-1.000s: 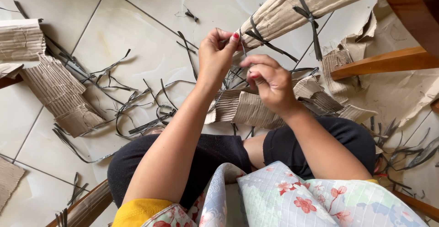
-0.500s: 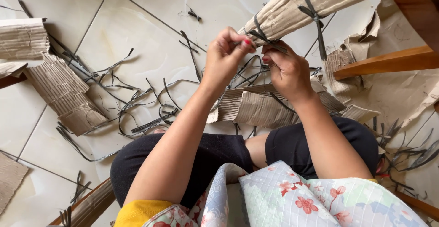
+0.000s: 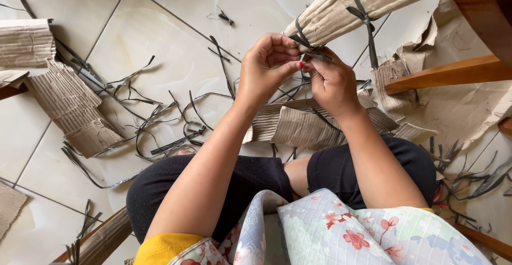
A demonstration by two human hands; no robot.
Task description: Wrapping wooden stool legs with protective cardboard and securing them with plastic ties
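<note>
Both hands are meeting at the lower end of a cardboard-wrapped wooden leg [image 3: 341, 6], where a dark strap [image 3: 305, 41] is circling the wrapping. The left hand [image 3: 266, 67] is curling its fingers [image 3: 285, 57] around the strap's loose end, pinching it. The right hand [image 3: 333, 81] is gripping the same strap just beside the knot, its fingers touching the left's. Cut strap scraps [image 3: 160, 131] and corrugated cardboard pieces [image 3: 69, 110] are lying across the tiled floor [image 3: 160, 30].
</note>
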